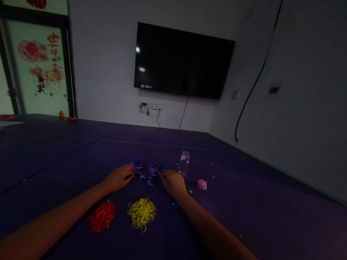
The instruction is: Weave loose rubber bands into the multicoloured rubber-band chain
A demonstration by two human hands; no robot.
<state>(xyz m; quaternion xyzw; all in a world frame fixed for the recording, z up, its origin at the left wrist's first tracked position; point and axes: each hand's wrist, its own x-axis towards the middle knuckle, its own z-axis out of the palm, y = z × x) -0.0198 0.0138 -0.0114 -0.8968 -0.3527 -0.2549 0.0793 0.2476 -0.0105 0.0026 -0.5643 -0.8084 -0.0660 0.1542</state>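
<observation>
A loose pile of dark, blue and pink rubber bands [148, 173] lies on the purple surface between my two hands. At its left edge is my left hand [119, 178], fingers curled and the tips close to thumb and bands. My right hand [174, 183] reaches the pile's right edge with its fingers bent inward. What sits between the fingertips of either hand is too small and dark to make out. Closer to me are a heap of yellow rubber bands [142, 213] and, left of it, a heap of red rubber bands [103, 216].
A clear bottle [184, 163] stands just beyond my right hand. To its right lies a crumpled pink lump [202, 184]. Small white scraps dot the purple surface [261, 227]. Orange items [61, 114] rest near the door at the back left. A television [182, 61] hangs on the wall.
</observation>
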